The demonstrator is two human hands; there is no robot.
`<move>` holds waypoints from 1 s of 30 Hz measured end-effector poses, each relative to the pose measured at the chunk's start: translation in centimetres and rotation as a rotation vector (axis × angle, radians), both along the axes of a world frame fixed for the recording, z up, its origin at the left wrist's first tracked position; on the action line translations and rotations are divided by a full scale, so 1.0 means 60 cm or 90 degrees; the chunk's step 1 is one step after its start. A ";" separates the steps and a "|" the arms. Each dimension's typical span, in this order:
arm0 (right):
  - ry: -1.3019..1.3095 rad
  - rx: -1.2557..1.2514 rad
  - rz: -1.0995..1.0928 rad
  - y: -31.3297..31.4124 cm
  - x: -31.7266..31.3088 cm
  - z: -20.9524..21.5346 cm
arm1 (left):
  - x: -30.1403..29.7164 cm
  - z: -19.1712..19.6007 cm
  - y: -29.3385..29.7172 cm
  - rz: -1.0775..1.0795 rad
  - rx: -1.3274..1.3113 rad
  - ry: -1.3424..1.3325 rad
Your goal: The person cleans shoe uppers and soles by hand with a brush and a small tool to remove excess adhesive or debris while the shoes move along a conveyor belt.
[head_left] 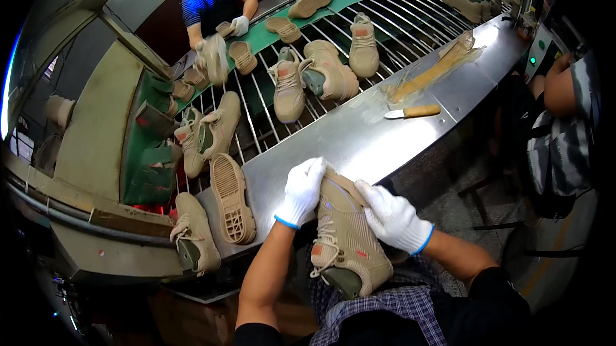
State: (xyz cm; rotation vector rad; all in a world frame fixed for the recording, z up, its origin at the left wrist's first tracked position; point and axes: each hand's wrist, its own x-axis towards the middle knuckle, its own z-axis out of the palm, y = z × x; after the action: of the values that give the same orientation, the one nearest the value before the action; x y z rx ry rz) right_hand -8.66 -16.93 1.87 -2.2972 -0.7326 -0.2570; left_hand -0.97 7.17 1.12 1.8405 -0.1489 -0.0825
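Note:
A tan lace-up shoe (350, 243) is held over my lap at the front edge of the metal bench, its toe pointing away and its dark green lining nearest me. My left hand (303, 185), in a white knit glove with a blue cuff, closes around the left of the toe. On the other side my right hand (393, 216), gloved alike, grips the edge of a tan sole (343, 182) lying along the toe. Most of that sole is hidden behind the shoe. Left of my left hand, a loose tan sole (232, 199) rests beside another tan shoe (194, 233).
A wooden-handled knife (414, 112) lies on the metal bench (308, 147) near a glue-smeared tan strip (427, 79). Several shoes and soles stand on the roller conveyor (256, 115) behind. Across it, a person (215, 6) in white gloves handles a shoe; another sits at the right.

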 end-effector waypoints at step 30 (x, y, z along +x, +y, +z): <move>0.300 -0.188 0.317 -0.012 0.049 0.040 | -0.060 0.027 -0.022 0.038 0.306 -0.167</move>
State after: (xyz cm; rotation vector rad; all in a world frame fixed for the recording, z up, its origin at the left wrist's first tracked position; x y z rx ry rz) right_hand -5.75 -17.66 4.29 -2.2183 -1.1017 0.6356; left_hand -4.59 5.83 2.76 2.3301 -0.2744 0.1809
